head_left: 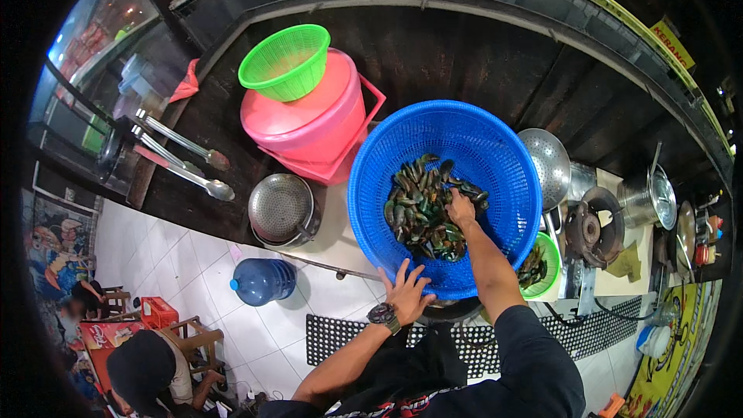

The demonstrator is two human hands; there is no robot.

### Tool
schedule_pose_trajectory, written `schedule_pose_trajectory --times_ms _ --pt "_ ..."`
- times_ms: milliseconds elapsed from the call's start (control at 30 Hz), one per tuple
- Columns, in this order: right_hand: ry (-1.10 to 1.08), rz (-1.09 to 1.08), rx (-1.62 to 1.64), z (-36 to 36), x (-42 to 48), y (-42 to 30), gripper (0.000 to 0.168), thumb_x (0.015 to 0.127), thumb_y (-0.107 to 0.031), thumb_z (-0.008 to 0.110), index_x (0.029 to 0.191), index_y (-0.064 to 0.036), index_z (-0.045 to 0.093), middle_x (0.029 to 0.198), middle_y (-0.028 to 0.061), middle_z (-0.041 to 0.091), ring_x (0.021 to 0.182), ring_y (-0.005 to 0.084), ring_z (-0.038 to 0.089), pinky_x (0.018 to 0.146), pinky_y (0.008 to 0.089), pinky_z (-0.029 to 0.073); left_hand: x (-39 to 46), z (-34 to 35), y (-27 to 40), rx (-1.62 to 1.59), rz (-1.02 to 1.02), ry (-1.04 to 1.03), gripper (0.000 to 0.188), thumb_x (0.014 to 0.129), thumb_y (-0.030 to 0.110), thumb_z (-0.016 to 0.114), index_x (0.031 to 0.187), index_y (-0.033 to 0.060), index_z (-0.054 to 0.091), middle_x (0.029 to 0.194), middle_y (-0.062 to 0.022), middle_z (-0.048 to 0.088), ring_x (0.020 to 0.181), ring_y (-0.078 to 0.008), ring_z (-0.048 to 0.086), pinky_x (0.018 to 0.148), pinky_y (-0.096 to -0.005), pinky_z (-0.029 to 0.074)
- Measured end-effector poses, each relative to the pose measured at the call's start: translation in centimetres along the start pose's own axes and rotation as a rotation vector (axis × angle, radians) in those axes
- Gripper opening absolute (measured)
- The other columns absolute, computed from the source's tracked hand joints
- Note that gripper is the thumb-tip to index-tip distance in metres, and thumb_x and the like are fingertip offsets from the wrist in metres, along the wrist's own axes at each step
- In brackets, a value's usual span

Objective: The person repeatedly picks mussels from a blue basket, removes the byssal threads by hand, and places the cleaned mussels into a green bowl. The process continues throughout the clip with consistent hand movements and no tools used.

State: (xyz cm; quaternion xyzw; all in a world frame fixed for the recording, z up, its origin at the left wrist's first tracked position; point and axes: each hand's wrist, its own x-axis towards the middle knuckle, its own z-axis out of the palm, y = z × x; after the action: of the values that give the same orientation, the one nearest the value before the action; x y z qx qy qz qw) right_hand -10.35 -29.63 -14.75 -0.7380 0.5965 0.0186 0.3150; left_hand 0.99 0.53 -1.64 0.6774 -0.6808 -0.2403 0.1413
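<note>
Before me stands a large blue plastic basket (400, 128) with perforated walls. A heap of dark green mussels (421, 203) covers part of its bottom. My right hand (461, 209) reaches down inside, its fingers among the mussels; the fingertips are partly hidden, so a grip on a shell cannot be made out. My left hand (406, 293) rests with spread fingers against the basket's near rim, a watch on its wrist. Beside my right forearm, a small green basket (554, 267) holds more mussels (531, 273), partly covered by the blue one.
At the left are a pink lidded bucket (290, 122) with a green basket (287, 64) on top, a perforated steamer pot (281, 209) and hanging tongs (186, 157). Rightward lie a skimmer (545, 165), a gas burner (592, 229) and a metal pot (644, 197). A person (145, 371) sits lower left.
</note>
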Motion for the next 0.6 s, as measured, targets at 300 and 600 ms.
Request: schedule_pose_trajectory --times_ms 300,600 --pt "0.127 -0.331 0.605 -4.6 -12.2 -4.2 0.043 0.079 -0.006 0.074 0.119 -0.003 0.061 0.08 0.0074 0.062 0.071 0.0153 0.06 0.067 0.0317 0.051 0.1 -3.5 2.6 -0.438 -0.107 0.442 0.043 0.094 0.022 0.065 0.133 0.0079 0.055 0.146 -0.0199 0.048 0.143 -0.0417 0.036 0.118 -0.0556 0.022" --pt "0.198 -0.491 0.703 -13.7 -31.4 -5.4 0.033 0.088 -0.013 0.072 0.117 0.0 0.065 0.102 0.0172 0.069 0.085 0.026 0.067 0.075 0.0354 0.054 2.0 -7.4 10.3 -1.087 -0.118 0.382 0.043 0.092 0.006 0.068 0.134 0.0031 0.057 0.12 -0.011 0.065 0.098 -0.0157 0.064 0.084 -0.0293 0.054"
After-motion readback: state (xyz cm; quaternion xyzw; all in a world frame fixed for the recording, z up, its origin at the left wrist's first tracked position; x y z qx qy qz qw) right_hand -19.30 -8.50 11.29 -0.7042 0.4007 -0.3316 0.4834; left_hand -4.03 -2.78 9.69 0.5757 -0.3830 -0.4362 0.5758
